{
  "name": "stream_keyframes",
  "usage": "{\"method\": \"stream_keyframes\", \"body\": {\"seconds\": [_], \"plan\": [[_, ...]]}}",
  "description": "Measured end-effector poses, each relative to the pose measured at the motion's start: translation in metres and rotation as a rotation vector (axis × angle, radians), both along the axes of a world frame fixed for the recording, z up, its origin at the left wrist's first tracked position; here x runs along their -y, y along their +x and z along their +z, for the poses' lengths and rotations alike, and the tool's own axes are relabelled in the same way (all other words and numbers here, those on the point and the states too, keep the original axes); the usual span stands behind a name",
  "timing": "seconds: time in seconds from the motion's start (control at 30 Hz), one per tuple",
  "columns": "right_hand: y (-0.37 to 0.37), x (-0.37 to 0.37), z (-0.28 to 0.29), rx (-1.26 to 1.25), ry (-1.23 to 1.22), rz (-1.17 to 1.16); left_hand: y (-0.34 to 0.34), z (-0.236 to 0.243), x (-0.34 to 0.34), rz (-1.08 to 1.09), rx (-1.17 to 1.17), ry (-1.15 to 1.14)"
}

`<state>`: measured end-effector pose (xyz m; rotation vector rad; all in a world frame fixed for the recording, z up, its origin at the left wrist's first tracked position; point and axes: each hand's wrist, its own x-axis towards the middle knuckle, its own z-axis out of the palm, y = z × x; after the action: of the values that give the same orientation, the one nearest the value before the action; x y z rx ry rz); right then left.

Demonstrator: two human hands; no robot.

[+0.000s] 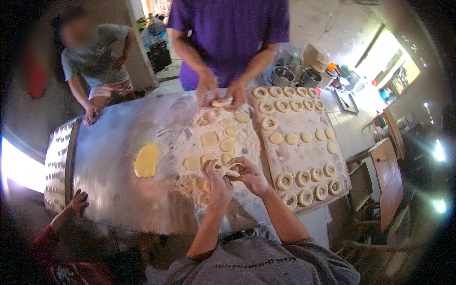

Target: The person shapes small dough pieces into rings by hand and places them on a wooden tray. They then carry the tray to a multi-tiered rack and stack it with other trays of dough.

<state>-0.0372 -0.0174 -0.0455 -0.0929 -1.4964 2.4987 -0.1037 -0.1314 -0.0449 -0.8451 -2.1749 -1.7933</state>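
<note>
Now both grips are closed on one piece of pale dough (232, 173): the left hand (218, 183) curls its fingers round one side, the right hand (252, 176) pinches the other between thumb and fingertips. It's up over the floured surface (173, 142), near flat dough discs (209, 138). And dark lettering (256, 262) crosses the wearer's grey shirt (285, 274).
</note>
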Motion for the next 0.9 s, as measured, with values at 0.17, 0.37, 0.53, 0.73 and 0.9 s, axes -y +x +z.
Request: {"method": "stream_keyframes", "body": {"seconds": [0.17,0.37,0.53,0.73,0.9], "plan": [[0.035,-0.030,0.002,0.091,-0.374,-0.158,0.025,-0.003,-0.011,-0.642,0.619,0.607],[0.074,-0.044,0.033,0.183,0.096,-0.363,0.076,0.017,-0.063,-0.442,0.474,0.025],[0.154,-0.098,0.039,0.134,0.199,-0.448,0.132,0.037,-0.128,-0.444,0.293,-0.180],[0.253,-0.143,0.055,-0.074,-0.103,-0.671,0.215,0.033,-0.209,-0.659,0.266,-0.054],[0.291,-0.196,0.038,0.201,0.129,-0.848,0.260,0.042,-0.271,-0.789,0.110,-0.264]]}}
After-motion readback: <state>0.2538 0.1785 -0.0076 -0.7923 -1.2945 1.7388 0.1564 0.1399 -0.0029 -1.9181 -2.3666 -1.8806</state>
